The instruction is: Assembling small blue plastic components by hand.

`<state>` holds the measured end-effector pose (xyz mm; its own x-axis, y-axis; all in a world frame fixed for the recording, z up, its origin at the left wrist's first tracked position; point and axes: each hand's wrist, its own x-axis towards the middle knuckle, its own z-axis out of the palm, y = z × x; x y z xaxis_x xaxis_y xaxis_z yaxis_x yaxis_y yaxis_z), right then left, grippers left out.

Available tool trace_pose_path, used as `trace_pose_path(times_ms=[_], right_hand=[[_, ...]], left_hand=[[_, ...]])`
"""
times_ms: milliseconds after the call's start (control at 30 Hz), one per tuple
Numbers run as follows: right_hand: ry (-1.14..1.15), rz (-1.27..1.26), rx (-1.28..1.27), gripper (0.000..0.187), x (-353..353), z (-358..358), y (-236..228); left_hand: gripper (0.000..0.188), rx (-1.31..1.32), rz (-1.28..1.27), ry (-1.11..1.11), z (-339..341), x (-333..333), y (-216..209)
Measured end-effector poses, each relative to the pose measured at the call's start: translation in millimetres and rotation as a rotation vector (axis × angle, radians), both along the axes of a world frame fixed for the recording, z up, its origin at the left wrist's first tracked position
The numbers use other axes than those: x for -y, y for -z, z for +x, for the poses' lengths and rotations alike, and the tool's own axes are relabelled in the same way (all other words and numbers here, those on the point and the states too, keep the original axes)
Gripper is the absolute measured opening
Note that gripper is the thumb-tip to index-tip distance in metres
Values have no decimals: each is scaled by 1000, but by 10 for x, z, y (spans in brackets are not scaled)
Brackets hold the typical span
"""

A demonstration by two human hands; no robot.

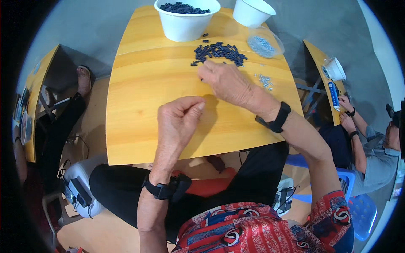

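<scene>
My right hand point(225, 81) is closed just on the near side of a pile of small black cylindrical pieces point(221, 52). A bit of one dark piece point(202, 79) shows at its fingertips. Lower and to the left, my left hand point(179, 116) hovers over the wooden table point(135, 122) with thumb and fingers pressed together. Whatever that pinch holds, if anything, is hidden. A scatter of small silvery screws point(265, 81) lies to the right of my right hand.
At the table's far edge stand a white tub point(185, 25) heaped with black pieces and a second white tub point(253, 12). A clear round container point(263, 44) of silvery screws sits at the right. Another person point(371, 152) works at a table on the right.
</scene>
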<state>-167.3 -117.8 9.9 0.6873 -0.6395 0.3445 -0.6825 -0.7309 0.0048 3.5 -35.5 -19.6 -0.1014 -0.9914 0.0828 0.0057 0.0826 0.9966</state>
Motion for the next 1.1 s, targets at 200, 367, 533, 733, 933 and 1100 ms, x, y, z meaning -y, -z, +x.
trace_pose_path(times_ms=[200, 367, 533, 733, 933, 1100], right_hand=[[-25, 68, 26, 12, -340, -64, -30], [94, 93, 65, 9, -277, -239, 12], [180, 85, 129, 5, -163, -535, -28], [305, 185, 263, 12, -4, -565, -160], [181, 124, 244, 16, 335, -300, -180], [165, 174, 150, 17, 470, -124, -88]], left_hand=[[19, -109, 101, -62, 8, 43, -83], [18, -22, 51, -51, -18, 20, -45], [14, 69, -70, -61, 1, 11, 49], [11, 127, -140, -58, 10, 3, 49], [10, 176, -166, -41, 22, 18, 67], [10, 168, -192, -43, 10, 16, 64]])
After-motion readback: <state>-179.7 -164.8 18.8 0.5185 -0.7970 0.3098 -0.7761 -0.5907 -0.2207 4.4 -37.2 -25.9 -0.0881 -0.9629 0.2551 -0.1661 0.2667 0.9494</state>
